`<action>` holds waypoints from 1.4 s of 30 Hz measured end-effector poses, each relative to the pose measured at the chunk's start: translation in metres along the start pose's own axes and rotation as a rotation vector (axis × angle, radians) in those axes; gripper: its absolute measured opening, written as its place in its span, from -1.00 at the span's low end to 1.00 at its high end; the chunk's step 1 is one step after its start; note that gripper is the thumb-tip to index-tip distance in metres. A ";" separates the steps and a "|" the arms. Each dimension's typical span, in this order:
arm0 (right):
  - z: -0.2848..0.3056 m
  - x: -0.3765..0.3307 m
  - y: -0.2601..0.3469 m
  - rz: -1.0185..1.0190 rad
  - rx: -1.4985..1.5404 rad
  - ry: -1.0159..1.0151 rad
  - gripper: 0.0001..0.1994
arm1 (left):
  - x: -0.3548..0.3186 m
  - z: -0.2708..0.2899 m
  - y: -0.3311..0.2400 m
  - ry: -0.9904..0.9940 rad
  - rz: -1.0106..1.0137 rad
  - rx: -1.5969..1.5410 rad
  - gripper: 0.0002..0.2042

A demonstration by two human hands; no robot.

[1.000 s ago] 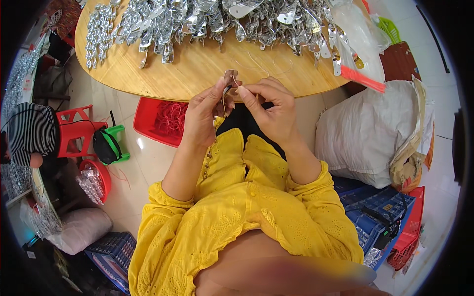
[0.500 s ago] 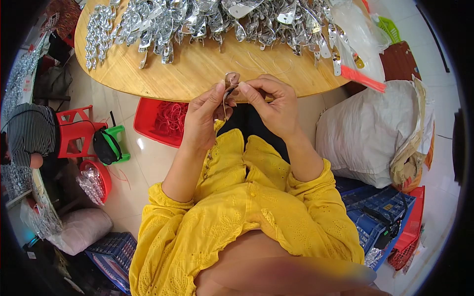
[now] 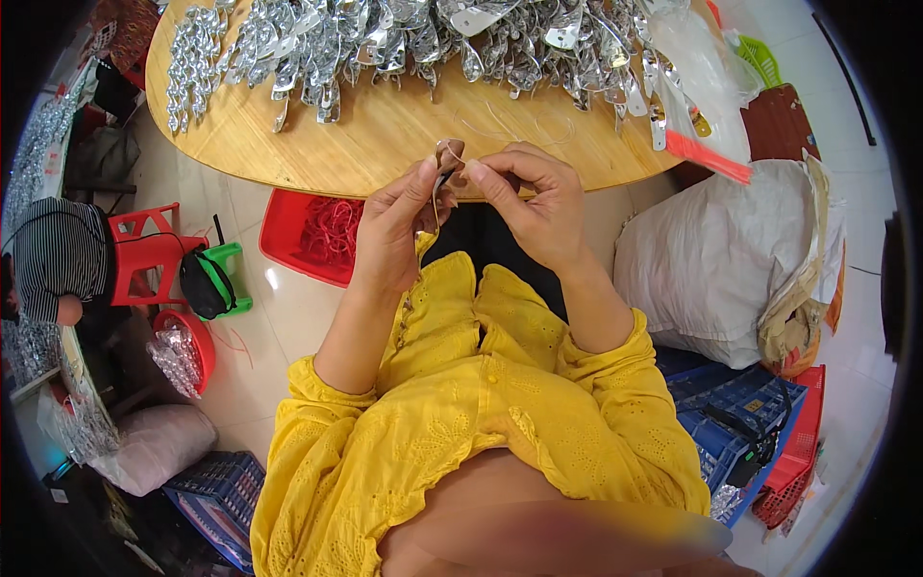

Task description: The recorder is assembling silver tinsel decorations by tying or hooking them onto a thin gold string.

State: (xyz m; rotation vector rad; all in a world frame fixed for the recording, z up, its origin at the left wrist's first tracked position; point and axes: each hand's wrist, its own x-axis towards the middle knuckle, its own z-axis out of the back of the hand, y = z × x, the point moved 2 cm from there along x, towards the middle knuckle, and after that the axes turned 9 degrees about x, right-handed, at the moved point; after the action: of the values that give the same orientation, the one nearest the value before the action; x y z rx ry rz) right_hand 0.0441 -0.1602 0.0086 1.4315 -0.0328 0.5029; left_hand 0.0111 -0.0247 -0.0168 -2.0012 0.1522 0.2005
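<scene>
Just off the table's near edge, my left hand point(image 3: 389, 231) is closed on a small shiny metal strip point(image 3: 448, 154), curved and mirror-like, its upper end standing above the thumb. My right hand point(image 3: 541, 207) meets it from the other side, thumb and forefinger pinched together against the strip's edge. What lies in that pinch is too fine to make out. On the wooden table point(image 3: 240, 159) beyond my hands, a thin pale thread point(image 3: 519, 133) lies in loose loops. A large heap of similar silvery twisted strips point(image 3: 385, 48) covers the table's far side.
Under the table edge stands a red bin point(image 3: 279, 240) of red cords. To the right are a white sack point(image 3: 702, 260), a clear plastic bag point(image 3: 707, 87) and blue crates point(image 3: 731, 413). At left a person in a striped top point(image 3: 62, 255) is beside a red stool point(image 3: 144, 255).
Both hands stay nearly in place, still together at the strip. Its upper end and the right fingertips have shifted only very slightly.
</scene>
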 end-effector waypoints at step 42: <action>0.026 0.025 -0.009 0.196 -0.313 0.337 -0.76 | 0.026 0.016 -0.015 -0.110 -0.413 -0.136 -0.89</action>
State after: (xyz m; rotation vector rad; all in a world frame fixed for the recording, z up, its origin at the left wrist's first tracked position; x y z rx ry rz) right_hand 0.0766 -0.1779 0.0124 1.0289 0.0176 0.8570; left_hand 0.0381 -0.0040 -0.0153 -2.1019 -0.3511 0.0557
